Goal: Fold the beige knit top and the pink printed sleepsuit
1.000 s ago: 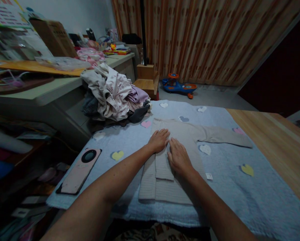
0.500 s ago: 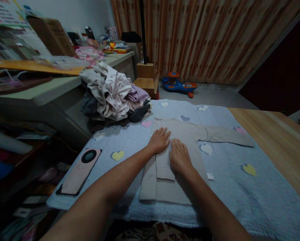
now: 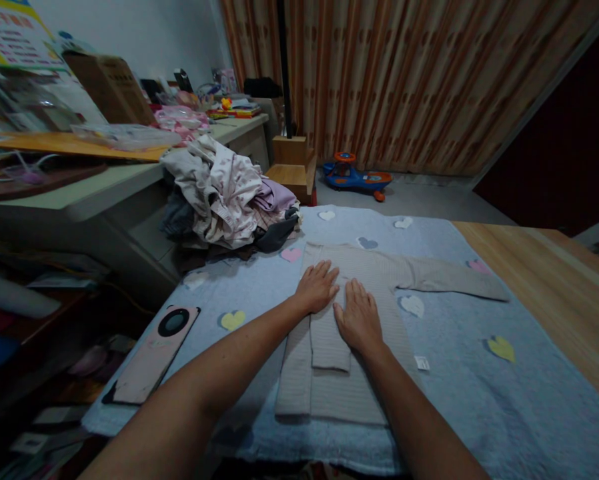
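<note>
Shirt [image 3: 339, 400] on blanket [image 3: 459, 393], phone [image 3: 152, 360] to its left

The blanket lies on the counter [image 3: 544, 267], which extends past it on the right. Beyond the phone, a clothes pile [image 3: 229, 197] sits beside the side counter [image 3: 87, 193]. Farther back, a ride-on toy [image 3: 357, 179] stands on the floor [image 3: 429, 200] before the curtain [image 3: 404, 100].

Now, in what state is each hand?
Left hand: open, palm down on the grey shirt, holding nothing.
Right hand: open, flat on the same shirt.
</note>
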A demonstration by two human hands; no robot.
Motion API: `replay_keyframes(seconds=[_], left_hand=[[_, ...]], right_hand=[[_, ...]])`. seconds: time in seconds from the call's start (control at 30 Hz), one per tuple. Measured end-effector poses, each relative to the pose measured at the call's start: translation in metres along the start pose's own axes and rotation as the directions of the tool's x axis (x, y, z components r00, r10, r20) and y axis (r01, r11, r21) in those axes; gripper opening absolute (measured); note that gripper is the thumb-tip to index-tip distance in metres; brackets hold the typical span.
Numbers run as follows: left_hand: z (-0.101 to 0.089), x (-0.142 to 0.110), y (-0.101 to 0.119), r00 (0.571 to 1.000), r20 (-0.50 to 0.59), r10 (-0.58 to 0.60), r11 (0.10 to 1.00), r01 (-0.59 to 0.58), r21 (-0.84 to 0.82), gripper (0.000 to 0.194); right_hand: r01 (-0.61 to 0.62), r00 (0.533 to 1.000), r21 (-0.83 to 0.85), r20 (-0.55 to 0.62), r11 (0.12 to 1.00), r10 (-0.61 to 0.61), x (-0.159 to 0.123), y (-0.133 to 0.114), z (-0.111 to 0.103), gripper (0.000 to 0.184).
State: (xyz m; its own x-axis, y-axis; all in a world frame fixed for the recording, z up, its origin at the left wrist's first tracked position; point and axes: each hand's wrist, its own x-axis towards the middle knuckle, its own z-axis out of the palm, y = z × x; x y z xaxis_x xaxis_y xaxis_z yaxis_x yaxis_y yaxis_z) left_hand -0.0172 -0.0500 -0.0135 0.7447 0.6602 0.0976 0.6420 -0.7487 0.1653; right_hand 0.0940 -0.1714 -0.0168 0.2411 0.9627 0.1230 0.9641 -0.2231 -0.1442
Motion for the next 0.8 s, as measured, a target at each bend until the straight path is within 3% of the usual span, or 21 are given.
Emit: replay_keyframes(seconds=[0.3,0.53,0.67,0.8], left_hand=[[-0.012,0.05,-0.029,0.986,0.074,-0.149,0.989,0.148,0.027,0.062],[0.001,0.054,-0.038,0.985,0.002,-0.173,0.985,0.173,0.023,0.065],[0.003,0.051,-0.037,0.984,-0.038,-0.174,0.984,0.175,0.02,0.061],[0.001,0.05,-0.035,0.981,-0.048,-0.186,0.982,0.187,0.018,0.058]], right_hand=[[0.002,1.0,-0.003,-0.01,1.0,-0.002,0.0,0.001,0.003,0.066],[0.008,0.999,0.007,-0.048,1.0,-0.008,-0.002,-0.001,0.0,0.063],[0.188,0.979,0.053,-0.093,0.981,-0.182,0.001,-0.004,-0.002,0.063],[0.273,0.961,0.118,0.006,0.955,-0.275,0.004,-0.005,-0.003,0.064]])
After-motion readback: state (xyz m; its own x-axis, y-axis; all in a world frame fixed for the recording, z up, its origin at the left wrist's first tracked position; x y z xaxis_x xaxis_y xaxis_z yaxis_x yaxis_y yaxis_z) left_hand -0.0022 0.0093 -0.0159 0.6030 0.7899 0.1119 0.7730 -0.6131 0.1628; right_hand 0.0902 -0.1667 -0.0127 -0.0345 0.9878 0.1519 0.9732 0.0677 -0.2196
